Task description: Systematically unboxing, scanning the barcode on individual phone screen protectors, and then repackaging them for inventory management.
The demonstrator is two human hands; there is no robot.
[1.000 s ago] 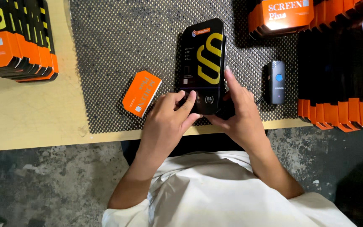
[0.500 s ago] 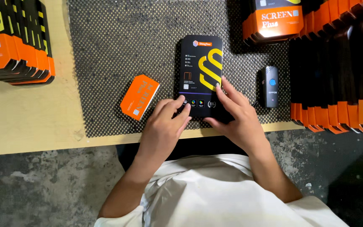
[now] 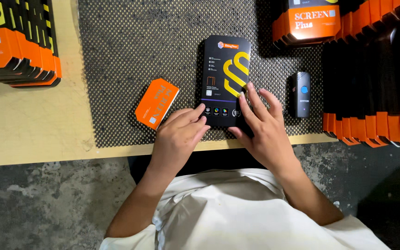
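One black package [image 3: 225,74] lies flat on the dotted mat [image 3: 130,51] of the tabletop [image 3: 28,125]. Left hand [image 3: 178,135] and right hand [image 3: 261,121] (both open, fingers spread) press its lower end. Beside it: one orange card [image 3: 156,103], one small black scanner [image 3: 301,94].

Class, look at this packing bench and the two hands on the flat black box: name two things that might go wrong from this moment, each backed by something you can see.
1. The flat black box with the yellow curved mark lies near the wooden table's front edge; the left hand and right hand only press it with fingertips, so it might slide off.
2. The small orange rectangular card box and the dark handheld scanner with a blue button lie loose beside the hands; a sweep might knock either.
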